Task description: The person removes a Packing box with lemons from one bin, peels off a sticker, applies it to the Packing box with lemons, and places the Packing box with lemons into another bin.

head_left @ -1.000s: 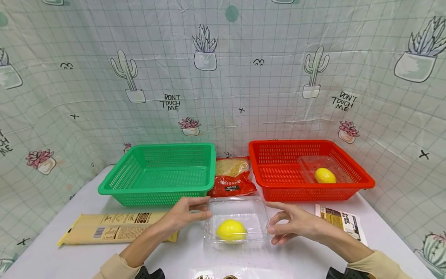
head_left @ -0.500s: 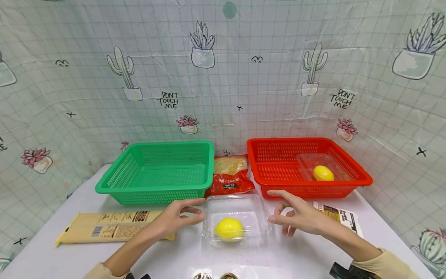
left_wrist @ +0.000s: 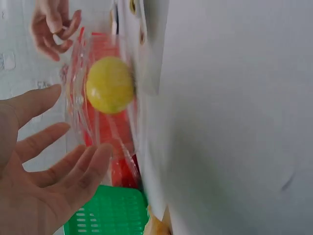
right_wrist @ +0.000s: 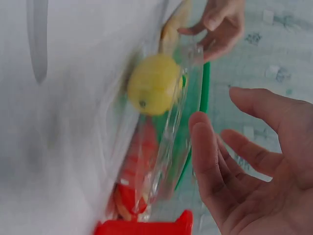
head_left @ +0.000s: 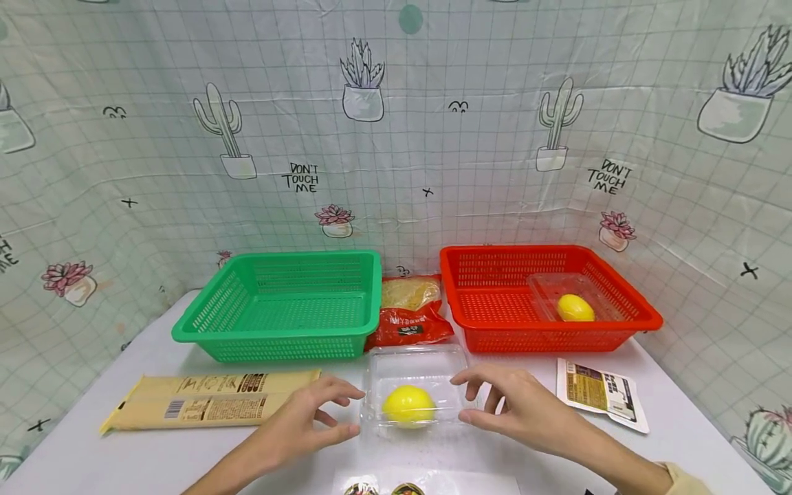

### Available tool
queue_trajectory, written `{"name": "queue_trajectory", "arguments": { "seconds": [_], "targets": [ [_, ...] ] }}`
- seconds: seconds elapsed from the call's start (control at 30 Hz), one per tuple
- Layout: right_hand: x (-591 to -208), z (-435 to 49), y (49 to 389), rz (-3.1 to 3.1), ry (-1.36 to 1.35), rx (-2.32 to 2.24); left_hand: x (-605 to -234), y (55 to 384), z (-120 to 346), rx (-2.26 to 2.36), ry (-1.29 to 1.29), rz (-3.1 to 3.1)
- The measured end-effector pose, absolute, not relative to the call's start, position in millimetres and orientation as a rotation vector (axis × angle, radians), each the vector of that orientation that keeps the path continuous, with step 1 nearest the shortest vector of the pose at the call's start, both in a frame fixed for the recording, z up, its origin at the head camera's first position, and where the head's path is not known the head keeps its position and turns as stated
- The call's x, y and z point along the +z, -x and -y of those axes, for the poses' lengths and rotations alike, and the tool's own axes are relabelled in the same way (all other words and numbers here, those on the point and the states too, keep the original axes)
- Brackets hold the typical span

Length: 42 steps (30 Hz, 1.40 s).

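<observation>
A clear plastic box (head_left: 414,368) stands on the table in front of me, with a yellow lemon (head_left: 408,405) inside it. My left hand (head_left: 303,423) is just left of the box, its fingers spread and loosely bent, holding nothing. On the other side my right hand (head_left: 520,405) reaches its fingertips to the box's right edge; whether they touch it I cannot tell. In the left wrist view, the lemon (left_wrist: 110,84) shows beyond my left hand (left_wrist: 54,171), whose palm is bare. The right wrist view has my right hand (right_wrist: 264,156) beside the box wall, also holding nothing.
Behind stand a green basket (head_left: 278,340) and a red basket (head_left: 551,330); the red one holds another clear box with a lemon (head_left: 575,308). Between them lies a red bag (head_left: 411,323). A long tan package (head_left: 204,402) is left, a white pouch (head_left: 603,395) right, a printed sheet (head_left: 470,481) in front.
Both hands held the box's sides a second ago, then drew apart from it. Since then they have come lower and nearer to me, the right one back in against the box's edge. The box has stayed put.
</observation>
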State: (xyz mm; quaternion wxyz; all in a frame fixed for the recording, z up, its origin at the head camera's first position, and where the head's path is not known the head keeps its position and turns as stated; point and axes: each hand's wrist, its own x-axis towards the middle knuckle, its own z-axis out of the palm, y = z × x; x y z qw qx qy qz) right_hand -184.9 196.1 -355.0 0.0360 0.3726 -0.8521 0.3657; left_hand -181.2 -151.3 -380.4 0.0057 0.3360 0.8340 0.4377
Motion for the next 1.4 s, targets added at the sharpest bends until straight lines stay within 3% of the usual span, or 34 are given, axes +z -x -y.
{"name": "queue_trajectory", "arguments": {
  "seconds": [0.13,0.33,0.67,1.1,1.4],
  "targets": [
    [-361,-186,176,2.543,-1.3,0.983,-382,173,150,1.363,-1.126,-2.639],
    [-369,-171,167,2.665,-1.449,0.893,-376,164,155,1.34,-1.024,-2.665],
    [-378,-155,167,2.903,-1.502,0.796,-373,162,144,0.884,-1.191,-2.395],
    [-379,-150,172,2.912,-1.492,0.766,-394,159,134,0.147,-1.67,-2.385],
    [-382,-148,171,2.944,-1.459,0.717,-406,161,131,0.074,-1.645,-2.428]
  ]
}}
